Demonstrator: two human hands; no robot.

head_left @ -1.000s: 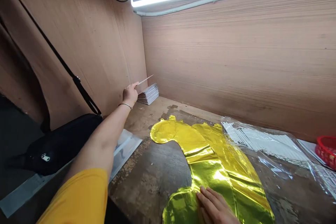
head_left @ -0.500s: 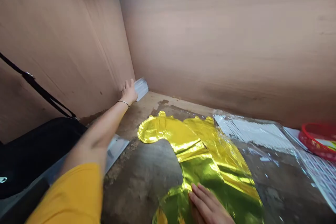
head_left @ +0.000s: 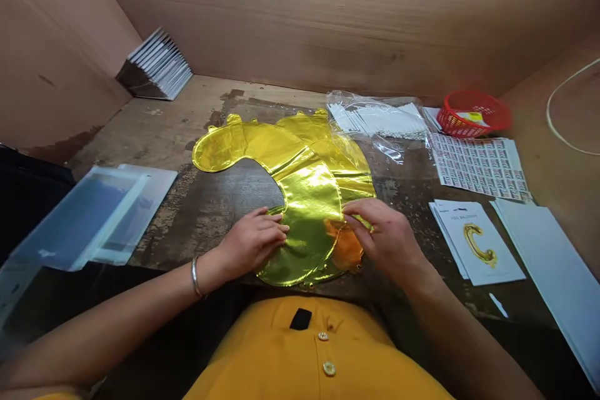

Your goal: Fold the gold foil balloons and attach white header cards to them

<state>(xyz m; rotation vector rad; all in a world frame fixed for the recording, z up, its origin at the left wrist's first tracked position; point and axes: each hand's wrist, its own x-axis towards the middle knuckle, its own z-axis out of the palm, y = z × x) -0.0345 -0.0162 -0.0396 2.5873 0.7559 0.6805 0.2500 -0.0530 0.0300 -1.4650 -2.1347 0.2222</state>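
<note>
The left hand (head_left: pixel 250 240) lies open and flat on the limp, slippery gold foil balloon (head_left: pixel 307 212), while the right hand (head_left: pixel 387 234) pinches its light, soft edge, the surest hold.

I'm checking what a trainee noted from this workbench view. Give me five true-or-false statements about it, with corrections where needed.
1. The left hand rests on the gold foil balloon. True.
2. A metal bangle sits on the right wrist. False: it is on the left wrist.
3. The red basket stands beyond the sheet of labels. True.
4. The card printed with a gold letter C lies left of the balloon. False: it lies to the right, past the right hand.
5. A stack of white packs stands in the far left corner. True.
</note>
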